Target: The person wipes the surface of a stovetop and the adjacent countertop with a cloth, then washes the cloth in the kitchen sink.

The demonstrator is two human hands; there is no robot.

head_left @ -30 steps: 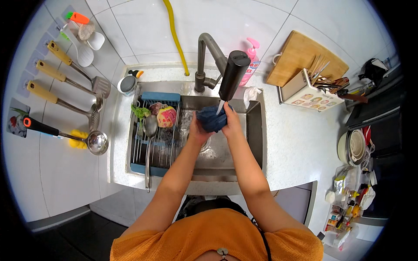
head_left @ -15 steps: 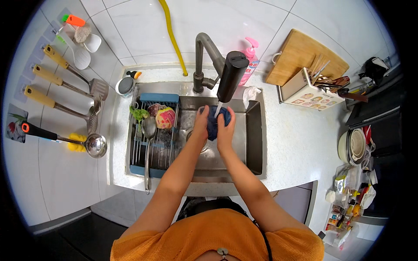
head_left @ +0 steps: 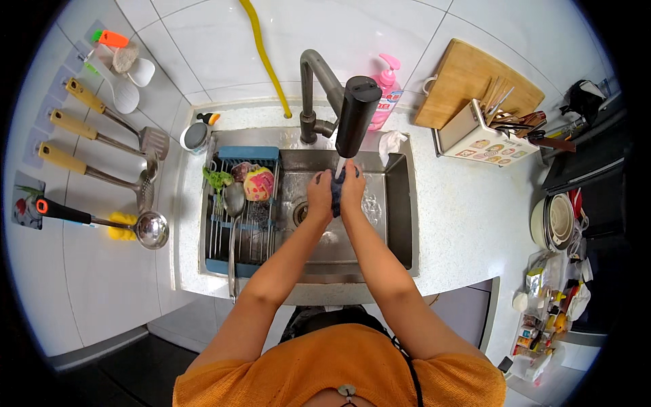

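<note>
Water runs from the black spout of the faucet (head_left: 357,117) onto a dark blue cloth (head_left: 336,192) above the steel sink (head_left: 329,254). My left hand (head_left: 319,197) grips the cloth from the left, and my right hand (head_left: 352,188) presses on it from the right. The cloth is bunched into a narrow strip between my palms, with much of it hidden by the fingers. A blue dish rack (head_left: 249,153) fills the sink's left side. In it are a metal spoon (head_left: 234,200), a pink and yellow scrubber-like round thing (head_left: 258,184) and some green leaves (head_left: 218,179).
Behind the sink stand a pink pump bottle (head_left: 385,96) and a crumpled white tissue (head_left: 390,146). A utensil holder (head_left: 479,136) leans by a wooden cutting board (head_left: 461,85) at the right. Ladles and turners, including a black-handled ladle (head_left: 150,229), hang on the left wall.
My hands have drawn closer together, squeezing the cloth into a narrower bundle. The spoon and the rack stay where they were.
</note>
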